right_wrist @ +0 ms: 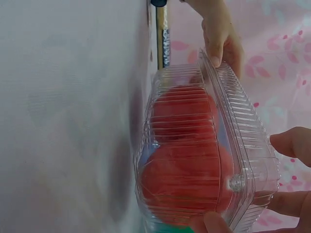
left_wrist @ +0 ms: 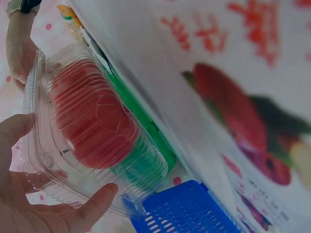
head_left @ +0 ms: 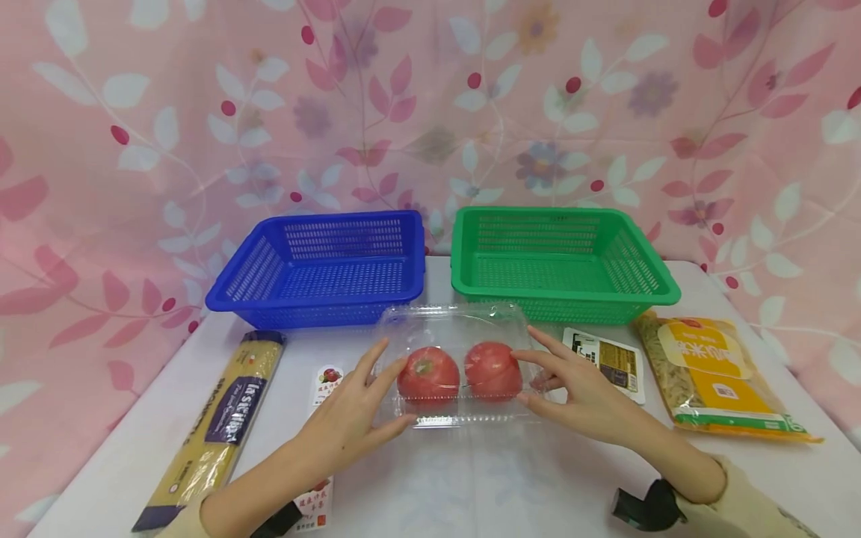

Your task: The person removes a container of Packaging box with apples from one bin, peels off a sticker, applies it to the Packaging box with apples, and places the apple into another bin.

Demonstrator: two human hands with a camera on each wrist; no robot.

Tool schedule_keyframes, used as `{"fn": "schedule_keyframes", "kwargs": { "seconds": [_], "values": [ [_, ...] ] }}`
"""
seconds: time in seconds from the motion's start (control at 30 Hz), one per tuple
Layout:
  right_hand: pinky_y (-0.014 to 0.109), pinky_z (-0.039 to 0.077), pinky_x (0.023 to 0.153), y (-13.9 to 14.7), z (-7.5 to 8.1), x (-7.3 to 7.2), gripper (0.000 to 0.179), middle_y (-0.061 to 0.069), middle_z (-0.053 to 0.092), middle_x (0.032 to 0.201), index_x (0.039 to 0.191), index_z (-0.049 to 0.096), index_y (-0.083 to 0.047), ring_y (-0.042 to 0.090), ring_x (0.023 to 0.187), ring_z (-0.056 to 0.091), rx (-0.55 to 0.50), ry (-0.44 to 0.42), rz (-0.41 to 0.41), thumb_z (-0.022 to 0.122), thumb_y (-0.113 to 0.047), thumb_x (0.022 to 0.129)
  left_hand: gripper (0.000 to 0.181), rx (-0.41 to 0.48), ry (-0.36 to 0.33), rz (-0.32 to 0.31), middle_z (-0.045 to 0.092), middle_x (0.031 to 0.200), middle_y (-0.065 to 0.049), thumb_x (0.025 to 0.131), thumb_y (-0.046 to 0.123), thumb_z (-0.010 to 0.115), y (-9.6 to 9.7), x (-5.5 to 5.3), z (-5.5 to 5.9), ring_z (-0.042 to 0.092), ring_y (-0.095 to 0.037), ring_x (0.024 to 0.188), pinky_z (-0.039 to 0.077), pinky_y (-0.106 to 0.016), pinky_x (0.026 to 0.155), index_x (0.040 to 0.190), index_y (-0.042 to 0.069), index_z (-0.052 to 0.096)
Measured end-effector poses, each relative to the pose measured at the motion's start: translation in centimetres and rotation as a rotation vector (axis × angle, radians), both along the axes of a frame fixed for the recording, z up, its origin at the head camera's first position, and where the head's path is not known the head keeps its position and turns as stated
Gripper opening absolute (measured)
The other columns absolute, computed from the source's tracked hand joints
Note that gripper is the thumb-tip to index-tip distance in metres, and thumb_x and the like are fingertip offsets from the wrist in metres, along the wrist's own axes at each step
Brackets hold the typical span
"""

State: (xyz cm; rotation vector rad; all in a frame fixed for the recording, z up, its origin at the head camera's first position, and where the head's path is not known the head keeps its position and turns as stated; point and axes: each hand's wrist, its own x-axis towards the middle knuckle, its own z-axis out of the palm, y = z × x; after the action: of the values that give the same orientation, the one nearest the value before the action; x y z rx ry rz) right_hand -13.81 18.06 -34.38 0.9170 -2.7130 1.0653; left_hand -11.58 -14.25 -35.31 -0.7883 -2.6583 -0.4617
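A clear plastic clamshell box (head_left: 457, 323) with two red tomatoes (head_left: 428, 379) inside is held between both hands at the middle of the table. On its left side, my left hand (head_left: 353, 407) grips the edge with spread fingers and thumb. My right hand (head_left: 581, 388) holds the opposite side, its fingers over the lid and its thumb low at the front corner. In the right wrist view, the ribbed wall of the box (right_wrist: 187, 73) stands off the white tabletop. The lid looks closed over the tomatoes.
Behind the box stand a blue basket (head_left: 316, 305) and a green basket (head_left: 565, 299). To the left lie a spaghetti pack (head_left: 225, 418) and printed cards (head_left: 316, 508). On the right are a small flat packet (head_left: 608, 362) and a yellow pasta bag (head_left: 720, 373). A floral curtain (head_left: 430, 112) hangs behind.
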Motion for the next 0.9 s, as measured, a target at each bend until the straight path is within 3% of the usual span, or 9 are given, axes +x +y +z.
{"fn": "schedule_keyframes", "kwargs": {
  "seconds": [0.37, 0.63, 0.9],
  "values": [
    [0.028, 0.053, 0.07, -0.1, -1.5, -0.5, 0.048, 0.015, 0.029, 0.145, 0.125, 0.056, -0.012, 0.009, 0.081, 0.062, -0.007, -0.035, -0.011, 0.068, -0.031, 0.082, 0.068, -0.041, -0.098, 0.0, 0.026, 0.146, -0.018, 0.08, 0.044, 0.067, -0.1, 0.0, -0.6, 0.054, -0.036, 0.107, 0.051, -0.045, 0.078, 0.136, 0.01, 0.044],
    [0.029, 0.053, 0.07, -0.1, -1.8, -0.5, 0.049, 0.013, 0.022, 0.148, 0.129, 0.052, -0.017, 0.013, 0.085, 0.063, 0.018, -0.066, 0.003, 0.063, -0.036, 0.086, 0.066, -0.025, -0.162, -0.086, 0.024, 0.143, -0.026, 0.082, 0.028, 0.069, -0.3, -0.1, -0.6, 0.054, -0.041, 0.106, 0.05, -0.044, 0.079, 0.136, 0.002, 0.04],
    [0.028, 0.053, 0.068, 0.0, -2.3, -0.4, 0.049, 0.012, 0.021, 0.149, 0.131, 0.05, -0.018, 0.009, 0.082, 0.062, -0.004, -0.049, 0.01, 0.063, -0.035, 0.086, 0.066, -0.095, -0.229, -0.079, 0.017, 0.148, -0.021, 0.087, 0.035, 0.062, -0.7, -0.4, -0.2, 0.05, -0.038, 0.114, 0.05, -0.042, 0.08, 0.14, 0.009, 0.035]
  ]
}}
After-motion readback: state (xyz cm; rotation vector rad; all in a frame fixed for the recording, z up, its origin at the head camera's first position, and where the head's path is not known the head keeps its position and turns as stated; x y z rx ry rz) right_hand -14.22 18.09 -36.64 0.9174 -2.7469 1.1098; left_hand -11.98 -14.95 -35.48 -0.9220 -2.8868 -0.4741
